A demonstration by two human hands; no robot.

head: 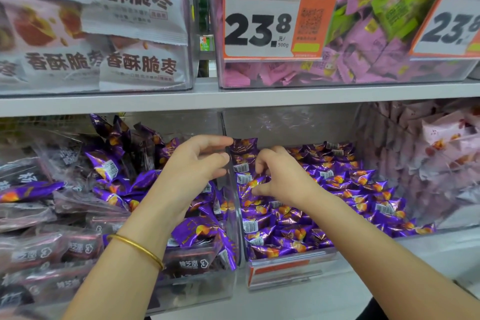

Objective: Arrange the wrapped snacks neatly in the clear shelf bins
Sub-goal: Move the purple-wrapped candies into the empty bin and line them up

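Note:
Purple foil-wrapped snacks (pixel 345 189) fill the middle clear bin (pixel 291 257) on the lower shelf. More of the same purple snacks (pixel 109 166) lie in the left clear bin (pixel 197 291), on top of dark packets. My left hand (pixel 197 163), with a gold bangle on the wrist, hovers over the left bin beside the clear wall between the two bins, fingers curled and holding nothing. My right hand (pixel 278 176) is inside the middle bin, fingers curled and pinching one purple snack (pixel 255 182) near the dividing wall.
A grey shelf board (pixel 233 101) runs just above my hands. Above it stand bins of white jujube bags (pixel 135 28) and pink wrapped sweets (pixel 368 54), with an orange price tag (pixel 275 18). A bin of pale pink packets (pixel 441 153) is at the right.

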